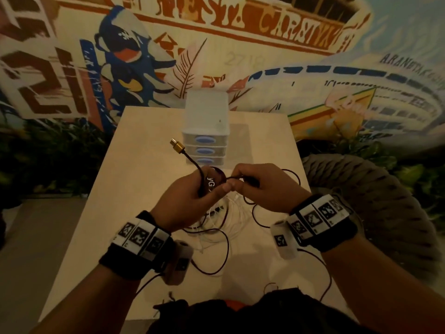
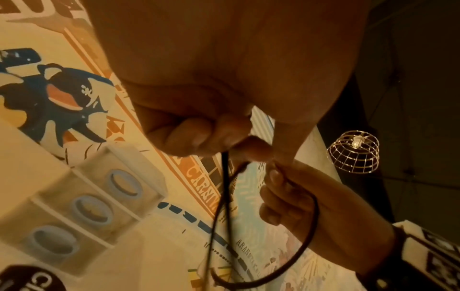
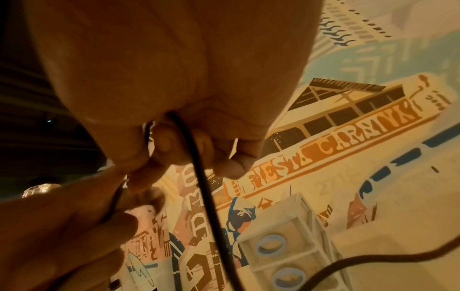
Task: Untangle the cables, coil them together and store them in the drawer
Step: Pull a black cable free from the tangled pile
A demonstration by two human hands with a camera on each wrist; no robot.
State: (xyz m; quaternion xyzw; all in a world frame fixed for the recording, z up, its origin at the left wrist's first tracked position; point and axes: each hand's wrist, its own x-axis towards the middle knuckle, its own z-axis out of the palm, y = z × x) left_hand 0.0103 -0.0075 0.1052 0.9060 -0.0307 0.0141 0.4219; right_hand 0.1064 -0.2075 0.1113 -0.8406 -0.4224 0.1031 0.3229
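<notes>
Both hands hover over the pale table (image 1: 134,184), close together. My left hand (image 1: 212,189) grips a black cable (image 1: 192,162) whose gold plug (image 1: 177,145) sticks up and away from the fist. My right hand (image 1: 237,183) pinches the same cable a short way along. In the left wrist view the curled fingers (image 2: 199,135) clamp the black cable (image 2: 225,173), which loops to the right hand (image 2: 293,196). The black cable (image 3: 199,177) hangs from my right fingers (image 3: 229,167). A white cable (image 1: 237,213) lies tangled with black loops (image 1: 226,251) beneath. The white three-drawer unit (image 1: 206,116) stands behind, drawers closed.
A dark round disc with white lettering (image 1: 214,179) lies on the table under the hands, before the drawer unit. A woven chair (image 1: 385,201) stands to the right of the table. A painted mural wall (image 1: 265,44) rises behind. More black cable (image 1: 327,280) trails off the table's near right side.
</notes>
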